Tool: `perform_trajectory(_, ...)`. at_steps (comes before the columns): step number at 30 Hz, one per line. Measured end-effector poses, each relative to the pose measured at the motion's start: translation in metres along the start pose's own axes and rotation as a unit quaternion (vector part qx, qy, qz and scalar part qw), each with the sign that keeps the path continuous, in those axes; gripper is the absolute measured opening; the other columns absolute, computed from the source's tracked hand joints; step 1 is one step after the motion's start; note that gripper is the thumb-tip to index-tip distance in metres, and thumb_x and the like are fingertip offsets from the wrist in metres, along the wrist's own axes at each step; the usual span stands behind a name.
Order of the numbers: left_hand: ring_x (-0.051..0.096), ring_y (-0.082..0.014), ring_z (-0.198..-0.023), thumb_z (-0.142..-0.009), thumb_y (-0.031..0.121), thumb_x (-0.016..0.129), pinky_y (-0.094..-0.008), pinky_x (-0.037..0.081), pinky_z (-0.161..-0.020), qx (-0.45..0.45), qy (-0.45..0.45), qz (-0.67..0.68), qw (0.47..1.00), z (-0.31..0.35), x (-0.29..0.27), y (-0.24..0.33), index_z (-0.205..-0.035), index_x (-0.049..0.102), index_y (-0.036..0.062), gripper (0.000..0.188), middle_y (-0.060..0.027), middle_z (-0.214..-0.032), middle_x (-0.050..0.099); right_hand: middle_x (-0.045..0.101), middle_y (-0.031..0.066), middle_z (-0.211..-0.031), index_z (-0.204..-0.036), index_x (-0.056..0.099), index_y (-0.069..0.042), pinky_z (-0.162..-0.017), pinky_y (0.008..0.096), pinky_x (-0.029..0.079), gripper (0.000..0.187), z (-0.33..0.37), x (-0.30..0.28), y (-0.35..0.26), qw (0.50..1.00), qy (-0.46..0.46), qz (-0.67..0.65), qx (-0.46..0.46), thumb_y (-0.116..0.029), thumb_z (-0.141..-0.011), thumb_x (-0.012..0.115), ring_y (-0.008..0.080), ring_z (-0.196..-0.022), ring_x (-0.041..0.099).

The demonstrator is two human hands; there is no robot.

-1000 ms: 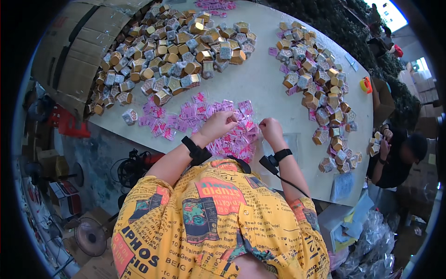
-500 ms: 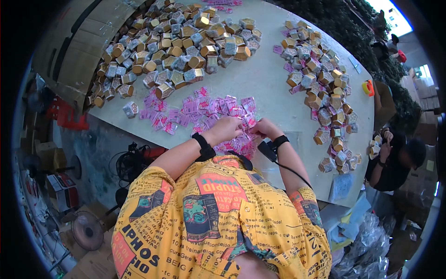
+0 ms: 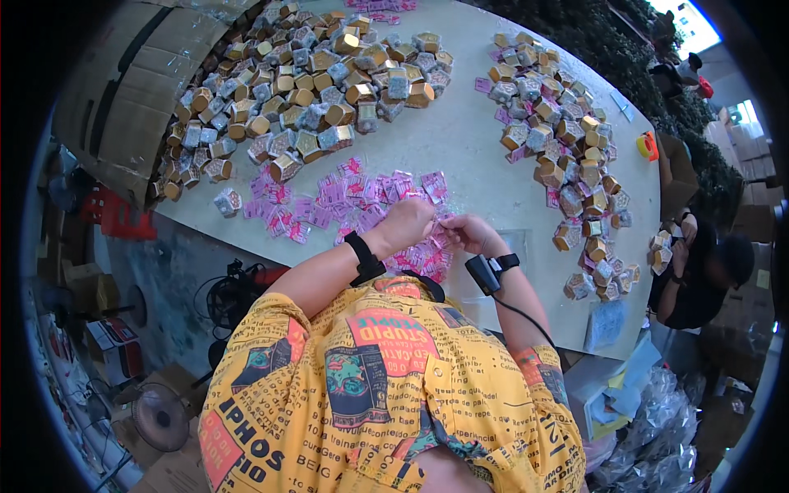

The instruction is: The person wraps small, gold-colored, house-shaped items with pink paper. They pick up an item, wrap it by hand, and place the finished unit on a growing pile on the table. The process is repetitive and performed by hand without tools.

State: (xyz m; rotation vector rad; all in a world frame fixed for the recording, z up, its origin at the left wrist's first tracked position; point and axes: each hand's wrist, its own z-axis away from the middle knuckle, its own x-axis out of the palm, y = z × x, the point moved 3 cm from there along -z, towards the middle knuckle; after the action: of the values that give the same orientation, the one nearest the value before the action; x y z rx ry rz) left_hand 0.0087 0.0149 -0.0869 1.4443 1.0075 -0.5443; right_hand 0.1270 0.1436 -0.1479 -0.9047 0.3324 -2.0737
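Head view, hands [image 3: 440, 230] on pink packets [image 3: 362, 201]

Lots of little gold and silver boxes [image 3: 312, 90] heaped on the far left of the pale table [image 3: 460, 148], and another bunch of boxes [image 3: 567, 140] down the right side. Flat brown cardboard [image 3: 123, 99] leaning at the left edge, an orange thing [image 3: 648, 145] near the right edge. Another person in black [image 3: 699, 271] off to the right, plus a fan [image 3: 160, 415] down on the floor.
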Motion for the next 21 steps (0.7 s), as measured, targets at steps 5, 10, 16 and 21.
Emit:
perform_trajectory(5, 0.06, -0.0298, -0.06, -0.07, 0.018, 0.062, -0.0384, 0.047, -0.058, -0.106, -0.019, 0.121, 0.987, -0.01, -0.012, -0.016, -0.07, 0.062, 0.0012, 0.016, -0.0161, -0.065, 0.061, 0.061, -0.0001, -0.075, -0.096, 0.066, -0.002, -0.052, 0.0198, 0.04, 0.015, 0.013, 0.012, -0.007, 0.963, 0.159, 0.043, -0.212, -0.011, -0.085, 0.059, 0.0065, -0.058, 0.053)
perform_trajectory(10, 0.055, -0.0149, -0.049, -0.073, 0.019, 0.062, -0.0317, 0.043, -0.049, -0.185, -0.106, 0.239, 0.947, -0.018, -0.016, -0.024, -0.07, 0.064, 0.0006, 0.018, -0.0089, -0.058, 0.06, 0.066, 0.0066, -0.089, -0.103, 0.064, 0.001, -0.063, 0.0208, 0.049, 0.021, 0.022, 0.033, -0.016, 0.937, 0.098, 0.01, -0.335, -0.002, -0.083, 0.06, 0.0099, -0.068, 0.06)
perform_trajectory(16, 0.054, -0.0105, -0.048, -0.075, 0.016, 0.061, -0.027, 0.043, -0.046, -0.223, -0.128, 0.356, 0.898, -0.02, -0.017, -0.017, -0.07, 0.064, -0.0008, 0.018, -0.0045, -0.057, 0.058, 0.066, 0.0093, -0.087, -0.096, 0.063, 0.003, -0.066, 0.0255, 0.053, 0.014, 0.018, 0.037, -0.02, 0.95, 0.061, -0.044, -0.304, -0.003, -0.084, 0.059, 0.0136, -0.07, 0.062)
perform_trajectory(21, 0.061, -0.0241, -0.061, -0.07, 0.01, 0.061, -0.032, 0.048, -0.056, -0.002, -0.046, 0.17, 0.984, -0.016, -0.033, 0.007, -0.072, 0.062, -0.0006, 0.011, -0.0096, -0.066, 0.061, 0.064, 0.006, -0.079, -0.094, 0.062, 0.001, -0.061, 0.0228, 0.049, 0.014, 0.027, 0.038, -0.021, 0.954, 0.104, 0.023, -0.281, -0.009, -0.085, 0.06, 0.0125, -0.068, 0.062)
